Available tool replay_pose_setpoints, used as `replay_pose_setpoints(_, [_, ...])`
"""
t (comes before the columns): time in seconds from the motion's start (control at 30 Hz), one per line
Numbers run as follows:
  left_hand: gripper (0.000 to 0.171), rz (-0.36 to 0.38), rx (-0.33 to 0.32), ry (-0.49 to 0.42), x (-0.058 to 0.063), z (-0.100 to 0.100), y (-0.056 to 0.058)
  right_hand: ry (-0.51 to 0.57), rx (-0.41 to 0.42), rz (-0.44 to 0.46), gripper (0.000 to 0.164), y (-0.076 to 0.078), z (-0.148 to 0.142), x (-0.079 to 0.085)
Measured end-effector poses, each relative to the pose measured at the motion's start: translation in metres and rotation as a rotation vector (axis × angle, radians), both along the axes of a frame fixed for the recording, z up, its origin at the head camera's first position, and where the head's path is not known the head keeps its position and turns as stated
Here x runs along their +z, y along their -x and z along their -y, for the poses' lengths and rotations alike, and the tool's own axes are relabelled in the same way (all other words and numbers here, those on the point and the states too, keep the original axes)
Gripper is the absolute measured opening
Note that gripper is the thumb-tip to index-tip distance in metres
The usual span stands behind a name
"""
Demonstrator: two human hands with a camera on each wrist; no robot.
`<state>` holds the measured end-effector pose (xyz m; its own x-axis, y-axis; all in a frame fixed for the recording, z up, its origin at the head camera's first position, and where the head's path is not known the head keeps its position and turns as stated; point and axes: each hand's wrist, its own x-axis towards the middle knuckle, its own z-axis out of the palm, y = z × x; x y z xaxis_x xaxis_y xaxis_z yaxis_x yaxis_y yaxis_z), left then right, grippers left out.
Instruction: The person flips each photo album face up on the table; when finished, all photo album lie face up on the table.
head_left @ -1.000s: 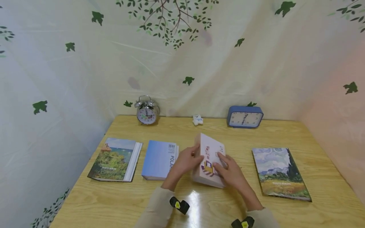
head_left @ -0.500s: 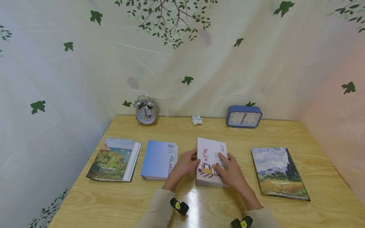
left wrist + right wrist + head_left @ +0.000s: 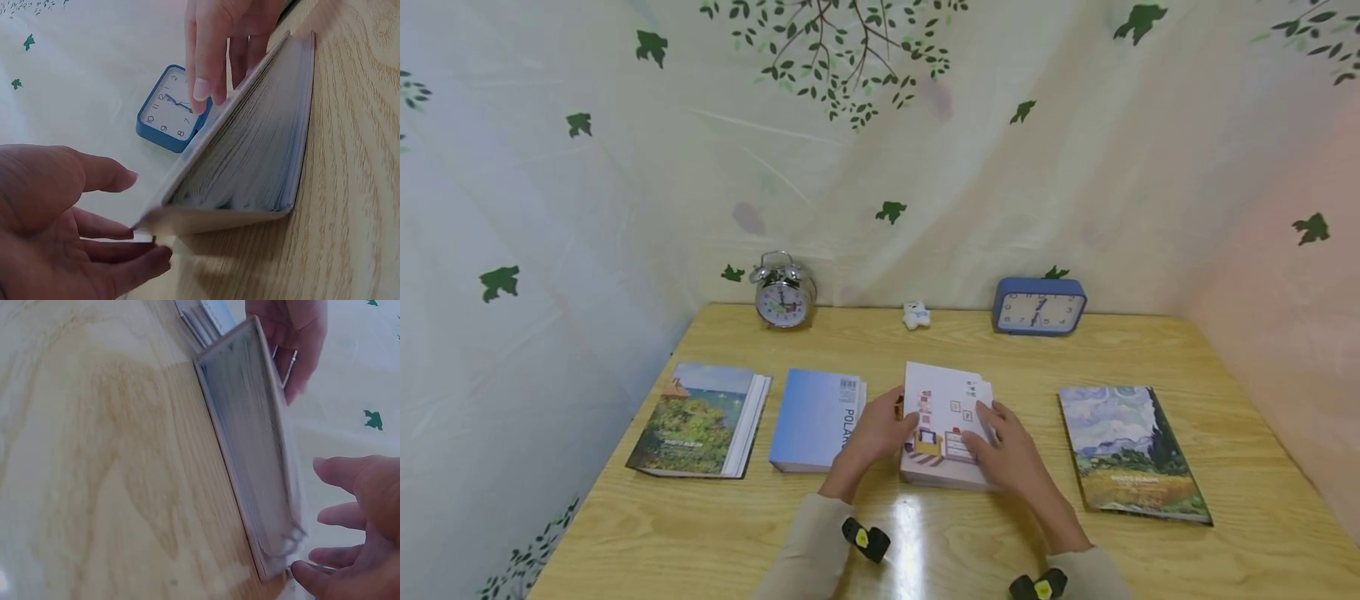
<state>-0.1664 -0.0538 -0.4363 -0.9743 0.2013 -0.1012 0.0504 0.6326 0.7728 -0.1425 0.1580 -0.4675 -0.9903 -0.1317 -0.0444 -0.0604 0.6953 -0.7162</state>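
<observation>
A thick photo album, white with a printed room scene, lies on the table between my hands in the head view. My left hand is at its left side; in the left wrist view, the fingers touch the spine while the thumb stands off the cover. At the album's right side is my right hand, its fingers spread and loosely bent. The right wrist view shows the thumb apart from the cover and a lower finger by the album's corner. The album's pages face both wrist cameras.
A blue album and a landscape album lie left on the wooden table; another landscape album lies right. At the back stand a silver alarm clock, a small white bear figure and a blue clock.
The white album has gone from tilted, with its left side raised, to lying flat. It has then shifted slightly left, with both hands still beside it.
</observation>
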Motion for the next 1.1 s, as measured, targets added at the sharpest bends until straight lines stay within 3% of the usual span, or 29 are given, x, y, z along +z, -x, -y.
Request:
replay_pose_setpoints(0.13, [0.049, -0.092, 0.031, 0.073, 0.000, -0.006, 0.000, 0.035, -0.014, -0.022, 0.062, 0.001, -0.013, 0.001])
replay_pose_setpoints(0.27, [0.059, -0.229, 0.058, 0.190, 0.004, -0.018, -0.005, 0.051, -0.016, -0.073, 0.063, 0.000, -0.031, 0.002])
replay_pose_setpoints(0.4, [0.054, -0.390, 0.015, 0.219, 0.008, -0.034, -0.011, 0.078, -0.023, -0.093, 0.062, -0.003, -0.054, 0.004])
replay_pose_setpoints(0.5, [0.049, -0.444, -0.025, 0.193, 0.006, -0.048, -0.014, 0.077, -0.036, -0.093, 0.063, -0.006, -0.073, 0.007])
replay_pose_setpoints(0.73, [0.049, -0.276, -0.111, 0.089, 0.002, -0.084, -0.021, 0.029, -0.122, -0.146, 0.061, -0.018, -0.115, 0.017])
replay_pose_setpoints(0.83, [0.051, -0.240, -0.158, 0.082, -0.002, -0.097, -0.024, 0.014, -0.160, -0.164, 0.061, -0.024, -0.132, 0.022])
replay_pose_setpoints(1.1, [0.058, -0.139, -0.228, -0.014, -0.013, -0.130, -0.033, -0.016, -0.230, -0.072, 0.066, -0.037, -0.175, 0.028])
